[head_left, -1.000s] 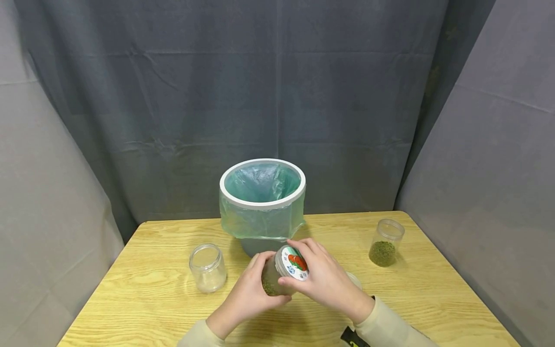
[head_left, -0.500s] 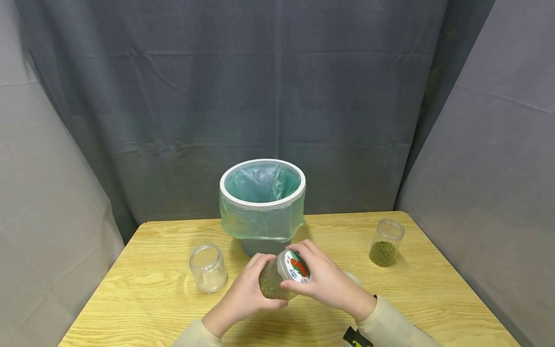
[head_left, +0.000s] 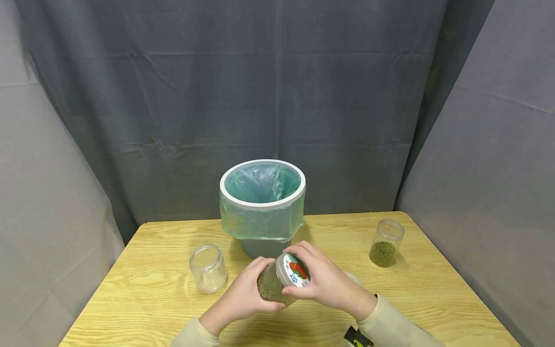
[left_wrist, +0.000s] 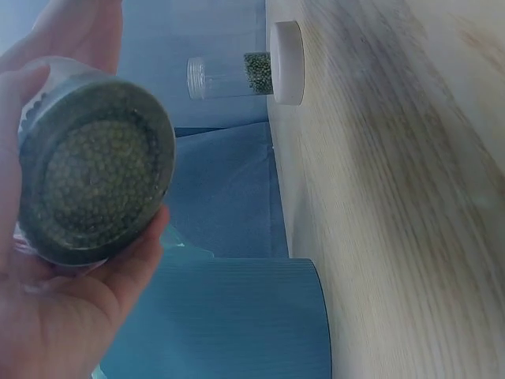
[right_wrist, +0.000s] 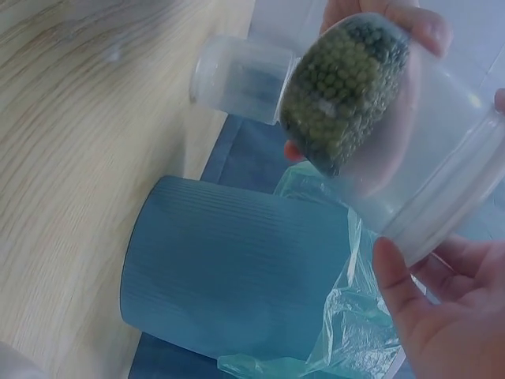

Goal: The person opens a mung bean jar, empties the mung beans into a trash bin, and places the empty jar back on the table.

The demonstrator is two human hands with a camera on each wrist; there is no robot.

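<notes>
A clear jar (head_left: 272, 284) partly filled with green beans tilts over the front of the table, its printed lid (head_left: 297, 271) facing up and to the right. My left hand (head_left: 243, 294) grips the jar's body near its base; beans (right_wrist: 335, 91) show through the wall in the right wrist view. The fingers and thumb of my right hand (head_left: 323, 279) hold the lid by its edge. From the left wrist view the round jar bottom (left_wrist: 99, 174) faces the camera, beans visible through it.
Behind the hands stands a grey bin (head_left: 262, 246) with a green bag and white rim. An empty clear jar (head_left: 208, 274) is at left, and a lidless jar of beans (head_left: 383, 253) at far right. A white disc (head_left: 353, 277) lies partly hidden behind the right wrist.
The held jar has tipped further over, its base swinging slightly left and its lid slightly down and right. Both hands keep their hold; the other jars and the bin stay put.
</notes>
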